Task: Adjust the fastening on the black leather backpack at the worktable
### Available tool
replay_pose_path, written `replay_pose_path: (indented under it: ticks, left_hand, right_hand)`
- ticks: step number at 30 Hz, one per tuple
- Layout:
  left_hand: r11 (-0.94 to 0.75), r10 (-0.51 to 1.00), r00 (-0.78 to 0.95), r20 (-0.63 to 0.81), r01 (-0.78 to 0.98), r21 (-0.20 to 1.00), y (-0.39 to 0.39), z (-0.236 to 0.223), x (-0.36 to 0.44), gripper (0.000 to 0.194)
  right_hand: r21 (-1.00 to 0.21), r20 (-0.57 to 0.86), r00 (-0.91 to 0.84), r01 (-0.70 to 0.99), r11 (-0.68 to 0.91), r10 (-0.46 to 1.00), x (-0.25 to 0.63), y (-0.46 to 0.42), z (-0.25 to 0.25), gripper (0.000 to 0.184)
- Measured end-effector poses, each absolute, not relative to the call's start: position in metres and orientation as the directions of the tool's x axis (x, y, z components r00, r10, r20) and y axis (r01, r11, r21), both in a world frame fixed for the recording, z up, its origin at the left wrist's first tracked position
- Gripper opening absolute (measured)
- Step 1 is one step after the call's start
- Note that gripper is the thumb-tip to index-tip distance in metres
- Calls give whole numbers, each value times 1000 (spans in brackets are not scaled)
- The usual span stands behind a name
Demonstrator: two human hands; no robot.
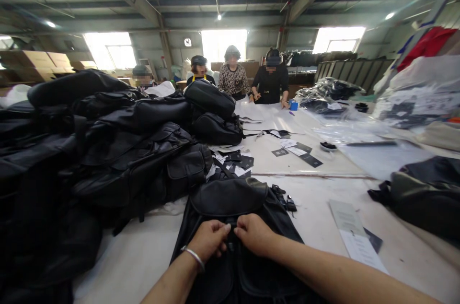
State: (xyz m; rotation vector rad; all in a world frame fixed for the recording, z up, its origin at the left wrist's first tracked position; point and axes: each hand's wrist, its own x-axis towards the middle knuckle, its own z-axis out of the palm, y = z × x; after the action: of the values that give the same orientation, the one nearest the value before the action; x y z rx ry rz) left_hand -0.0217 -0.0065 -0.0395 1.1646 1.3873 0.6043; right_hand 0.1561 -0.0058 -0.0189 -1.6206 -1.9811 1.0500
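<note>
A black backpack (230, 198) lies on the white-covered table right in front of me, its flap toward the far side. My left hand (211, 238), with a silver bangle at the wrist, is closed in a pinch on the front of the backpack, just under the flap edge. Close beside it, my right hand (252, 233) is closed at the same spot, fingers curled onto the backpack's front. The exact part between the fingertips is too dark to make out. Black buckles (285, 198) on straps stick out at the backpack's right side.
A tall heap of black bags (136, 150) fills the left. Paper tags (302, 150) lie scattered mid-table, with a long grey-and-white card (354, 234) nearer right. Another dark bag (427, 193) sits at the right edge. Several people (271, 76) are across the table; plastic-wrapped goods (328, 93) lie behind.
</note>
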Motion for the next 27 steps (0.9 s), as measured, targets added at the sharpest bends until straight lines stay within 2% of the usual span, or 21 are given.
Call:
replay_pose_path:
  ticks: [2,7,12,19,27]
  left_hand:
    - [356,898,133,-419,340,871,-5,-42,-20,52]
    - [372,896,77,-437,405,835,-2,-45,-16,55]
    - [417,877,72,-475,376,827,0,-39,-13,52]
    - [455,862,56,-504,355,817,1,-34,-10,41]
    - [476,844,84,-530,342,811,3,-35,-11,31]
  right_hand:
    - [-708,-136,-293,696,114,946,156,-4,-19,16]
    - [-640,-173,-367,747,178,914,153,-2,-18,16]
    - [-483,-83,-378,825,294,922,157,-15,-9,20]
    - [-180,-44,-633,766,617,773,163,-25,-6,24]
    - [-126,-40,-676,734,667,736,163,-23,-21,23]
